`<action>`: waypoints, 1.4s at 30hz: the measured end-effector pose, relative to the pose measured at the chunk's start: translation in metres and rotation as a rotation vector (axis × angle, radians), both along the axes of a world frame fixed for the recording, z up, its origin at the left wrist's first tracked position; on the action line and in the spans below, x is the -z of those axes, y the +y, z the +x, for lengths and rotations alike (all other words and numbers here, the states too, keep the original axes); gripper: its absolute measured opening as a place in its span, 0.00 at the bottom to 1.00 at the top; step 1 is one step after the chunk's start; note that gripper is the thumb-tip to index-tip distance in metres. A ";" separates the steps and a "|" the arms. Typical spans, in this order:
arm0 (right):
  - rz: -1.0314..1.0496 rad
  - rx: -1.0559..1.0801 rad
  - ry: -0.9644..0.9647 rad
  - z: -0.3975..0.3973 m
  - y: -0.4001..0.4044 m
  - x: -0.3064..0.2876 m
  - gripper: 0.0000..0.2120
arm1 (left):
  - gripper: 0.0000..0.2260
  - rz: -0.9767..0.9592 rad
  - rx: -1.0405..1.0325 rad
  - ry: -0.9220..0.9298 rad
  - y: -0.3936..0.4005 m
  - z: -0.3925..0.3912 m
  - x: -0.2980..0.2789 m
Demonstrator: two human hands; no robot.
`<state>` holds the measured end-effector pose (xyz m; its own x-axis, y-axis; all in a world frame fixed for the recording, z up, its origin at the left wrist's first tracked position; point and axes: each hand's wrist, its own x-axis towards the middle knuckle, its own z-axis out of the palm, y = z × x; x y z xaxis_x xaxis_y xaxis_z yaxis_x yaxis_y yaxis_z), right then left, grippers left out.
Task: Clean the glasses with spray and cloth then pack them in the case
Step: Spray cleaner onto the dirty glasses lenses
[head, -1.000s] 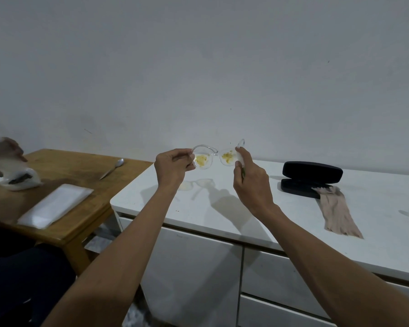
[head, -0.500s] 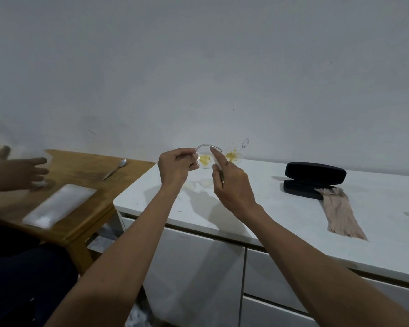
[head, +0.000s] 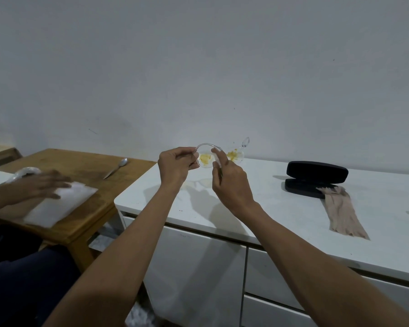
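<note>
Clear-framed glasses (head: pixel 234 155) with yellow smears on both lenses hang in the air above the white counter (head: pixel 257 204). My left hand (head: pixel 175 167) pinches the left end of the frame. My right hand (head: pixel 229 182) is raised in front of the left lens, its index finger lying across that lens and something thin and dark tucked in its palm. A black glasses case (head: pixel 316 172) lies open at the counter's back right. A beige cloth (head: pixel 342 213) trails from the case toward the front. No spray bottle is in view.
A wooden table (head: pixel 80 166) stands left of the counter, with a spoon (head: pixel 117 167) and a white sheet (head: pixel 66 204) on it. Another person's hand (head: pixel 43 185) rests on that sheet. White drawers sit below the counter.
My right hand left the right end of the glasses and moved left across the front, its finger now on the left lens. The other person's hand moved onto the white sheet.
</note>
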<state>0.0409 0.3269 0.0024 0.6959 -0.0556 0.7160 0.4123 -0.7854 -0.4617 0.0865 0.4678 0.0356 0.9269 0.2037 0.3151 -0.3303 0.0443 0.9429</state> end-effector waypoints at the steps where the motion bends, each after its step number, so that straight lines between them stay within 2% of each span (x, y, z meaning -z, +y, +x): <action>1: 0.006 0.010 0.002 -0.001 0.000 0.000 0.21 | 0.08 -0.001 -0.002 0.004 0.000 0.000 0.000; 6: 0.088 0.019 0.004 -0.002 -0.004 0.000 0.19 | 0.08 -0.032 0.015 0.022 0.003 0.002 0.002; 16: 0.310 0.060 -0.044 -0.005 -0.044 0.010 0.26 | 0.07 -0.099 0.020 0.005 0.017 0.005 -0.003; 21: 0.399 0.108 0.079 -0.001 -0.061 0.015 0.23 | 0.06 -0.107 0.033 -0.002 0.018 0.004 -0.005; 25: 0.482 -0.007 0.174 0.001 -0.066 0.016 0.21 | 0.05 -0.105 0.043 -0.011 0.017 0.003 -0.008; 33: 0.442 -0.021 0.183 0.006 -0.059 0.016 0.22 | 0.06 -0.097 0.048 -0.010 0.010 0.001 -0.015; 42: 0.489 -0.007 0.167 0.011 -0.059 0.014 0.22 | 0.06 -0.097 0.067 -0.011 0.011 0.001 -0.016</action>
<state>0.0522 0.2676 -0.0111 0.7999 -0.3511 0.4867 0.3059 -0.4592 -0.8340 0.0876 0.4791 0.0512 0.9360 0.1715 0.3074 -0.3341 0.1577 0.9293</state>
